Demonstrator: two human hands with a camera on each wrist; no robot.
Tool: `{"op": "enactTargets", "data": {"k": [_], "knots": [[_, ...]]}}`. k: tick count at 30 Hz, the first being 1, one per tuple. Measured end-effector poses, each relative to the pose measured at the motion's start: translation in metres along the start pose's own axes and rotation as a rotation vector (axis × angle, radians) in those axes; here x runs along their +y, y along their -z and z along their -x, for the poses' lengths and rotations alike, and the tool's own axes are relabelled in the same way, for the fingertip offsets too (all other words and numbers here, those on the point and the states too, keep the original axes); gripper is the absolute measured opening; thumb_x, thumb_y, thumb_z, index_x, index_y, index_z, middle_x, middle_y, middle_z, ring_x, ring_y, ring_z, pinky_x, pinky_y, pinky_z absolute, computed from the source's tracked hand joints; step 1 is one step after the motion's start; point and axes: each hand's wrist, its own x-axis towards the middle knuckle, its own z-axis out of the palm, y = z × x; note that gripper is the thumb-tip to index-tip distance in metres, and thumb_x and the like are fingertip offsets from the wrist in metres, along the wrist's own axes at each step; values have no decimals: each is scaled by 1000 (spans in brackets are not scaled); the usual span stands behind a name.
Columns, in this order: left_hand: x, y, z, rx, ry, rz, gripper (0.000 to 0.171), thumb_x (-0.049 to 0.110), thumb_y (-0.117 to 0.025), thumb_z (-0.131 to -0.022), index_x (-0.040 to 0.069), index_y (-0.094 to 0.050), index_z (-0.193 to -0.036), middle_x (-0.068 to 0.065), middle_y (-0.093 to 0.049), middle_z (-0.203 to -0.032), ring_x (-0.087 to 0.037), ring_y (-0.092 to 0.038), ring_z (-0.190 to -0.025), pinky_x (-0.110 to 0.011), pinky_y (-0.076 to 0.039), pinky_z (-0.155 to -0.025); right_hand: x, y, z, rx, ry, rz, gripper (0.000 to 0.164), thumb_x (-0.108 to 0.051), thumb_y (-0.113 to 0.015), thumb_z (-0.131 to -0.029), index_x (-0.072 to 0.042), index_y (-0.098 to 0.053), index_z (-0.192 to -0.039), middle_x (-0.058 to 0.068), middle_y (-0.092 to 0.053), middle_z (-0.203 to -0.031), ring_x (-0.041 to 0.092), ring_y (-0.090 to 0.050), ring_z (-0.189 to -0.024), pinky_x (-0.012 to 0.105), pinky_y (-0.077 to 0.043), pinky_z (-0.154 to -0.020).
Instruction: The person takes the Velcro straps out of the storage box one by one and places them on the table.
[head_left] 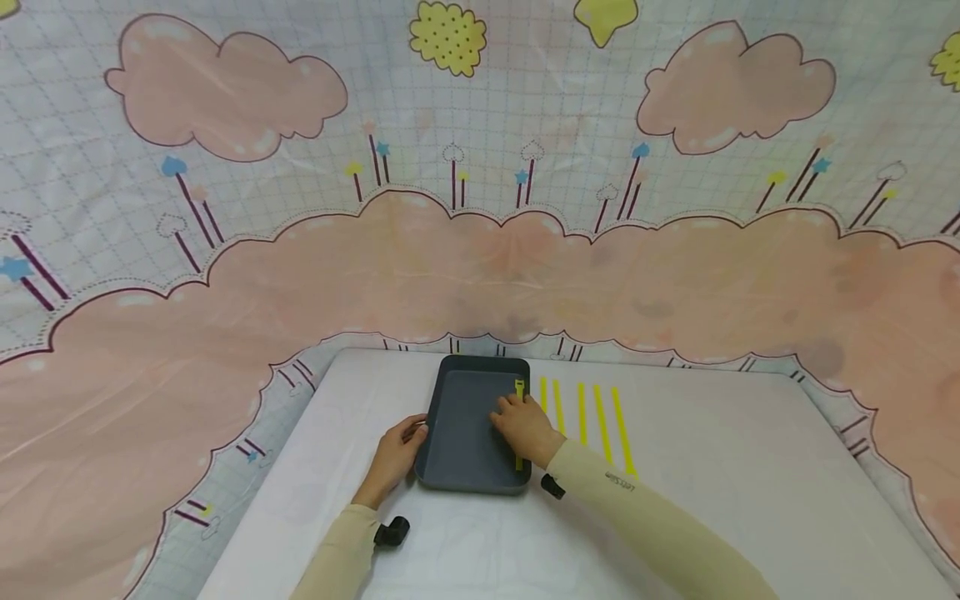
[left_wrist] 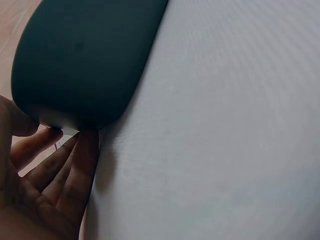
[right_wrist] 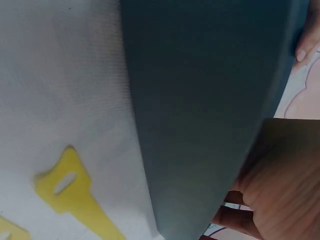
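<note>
A dark grey rectangular tray (head_left: pixel 468 433) lies on the white table. Against its left outer wall, the fingertips of my left hand (head_left: pixel 397 450) rest with the fingers fairly straight; the left wrist view shows the same hand (left_wrist: pixel 55 175) below the tray wall (left_wrist: pixel 85 65). My right hand (head_left: pixel 527 429) reaches over the right rim, its curled fingers around the middle of a yellow cable tie (head_left: pixel 519 387) inside the tray. This tie runs along the right inner side, its slotted head at the far end. The hand hides its middle part.
Several more yellow ties (head_left: pixel 600 408) lie side by side on the table (head_left: pixel 720 467), right of the tray. One slotted tie (right_wrist: pixel 75 192) shows close beside the tray in the right wrist view. A cloud-patterned curtain (head_left: pixel 480 275) stands behind the table.
</note>
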Motion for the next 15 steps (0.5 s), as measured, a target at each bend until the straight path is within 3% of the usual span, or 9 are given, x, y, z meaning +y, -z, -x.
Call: {"op": "enactTargets", "data": {"k": [7,15], "knots": [[-3,-1,-1,7,11,4,34,18,-57,-100,4,-61,-131,-20,-67,-123,-36,-63,-117,-49,-50,-102,1,-2,0,7,3,36,30,-22,-81,-81,-24,-71,-109,1,-65,-105,19,-61,-97,35,-52,-78],[-2,-1,-2,8,14,9,35,18,-57,-100,4,-61,-131,-20,-67,-124,-36,-63,-118,-49,-49,-102,2,-1,0,15,21,24,27,-21,-79,-83,-24,-71,-109,1,-65,-105,20,-62,-96,36,-52,-78]]}}
